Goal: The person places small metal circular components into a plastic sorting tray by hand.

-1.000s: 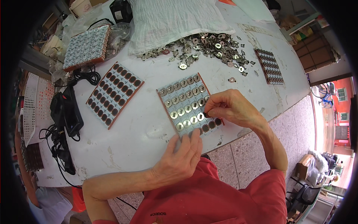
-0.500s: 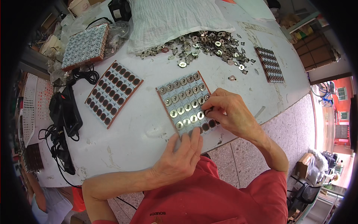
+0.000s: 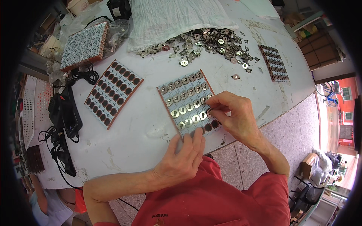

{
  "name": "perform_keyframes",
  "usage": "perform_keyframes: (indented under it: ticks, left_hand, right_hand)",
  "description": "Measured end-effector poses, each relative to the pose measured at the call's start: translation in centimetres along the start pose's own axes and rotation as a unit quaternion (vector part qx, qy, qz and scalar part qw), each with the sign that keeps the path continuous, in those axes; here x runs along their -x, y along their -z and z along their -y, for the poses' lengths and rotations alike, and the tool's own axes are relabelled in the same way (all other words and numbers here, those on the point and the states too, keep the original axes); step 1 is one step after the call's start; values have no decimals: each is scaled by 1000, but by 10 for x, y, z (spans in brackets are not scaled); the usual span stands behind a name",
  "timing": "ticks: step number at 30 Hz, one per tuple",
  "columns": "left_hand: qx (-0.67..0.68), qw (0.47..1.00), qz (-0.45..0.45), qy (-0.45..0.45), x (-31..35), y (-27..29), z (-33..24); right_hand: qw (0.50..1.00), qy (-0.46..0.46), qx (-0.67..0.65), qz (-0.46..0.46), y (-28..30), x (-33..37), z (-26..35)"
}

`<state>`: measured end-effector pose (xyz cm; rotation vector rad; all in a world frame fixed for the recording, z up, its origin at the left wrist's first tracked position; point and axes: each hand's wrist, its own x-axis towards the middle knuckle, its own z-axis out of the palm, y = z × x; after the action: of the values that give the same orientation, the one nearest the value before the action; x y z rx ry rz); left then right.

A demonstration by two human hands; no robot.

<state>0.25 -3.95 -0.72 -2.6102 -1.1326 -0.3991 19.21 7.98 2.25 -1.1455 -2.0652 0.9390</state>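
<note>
A brown-edged holder tray (image 3: 164,98) lies in front of me on the white table, most of its round pockets filled with silver metal discs (image 3: 184,101). My right hand (image 3: 233,115) rests on the tray's right edge, its thumb and forefinger pinching one small metal disc (image 3: 208,112) over a pocket. My left hand (image 3: 184,154) lies flat at the tray's near corner, its fingertips touching the edge and holding nothing. A few pockets at the near right corner show dark.
A heap of loose metal discs (image 3: 203,41) spills from a white woven sack (image 3: 169,17) at the back. A second tray with dark pockets (image 3: 113,92) lies left, a smaller one (image 3: 274,62) far right, a stacked block (image 3: 83,46) back left. Black cables and chargers (image 3: 66,116) crowd the left edge.
My right hand has shifted slightly along the tray's right edge with a disc pinched in its fingers. My left hand has stayed at the near corner.
</note>
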Motion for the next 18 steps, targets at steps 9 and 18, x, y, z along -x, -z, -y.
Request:
perform_keyframes:
  ticks: [9, 18]
  left_hand:
    - [-25, 1000, -1, -7, 1, -1, -2]
    - [-32, 999, 9, -14, -1, 1, -2]
  right_hand:
    - [997, 38, 72, 17, 0, 0, 5]
    - [991, 66, 112, 18, 0, 6, 7]
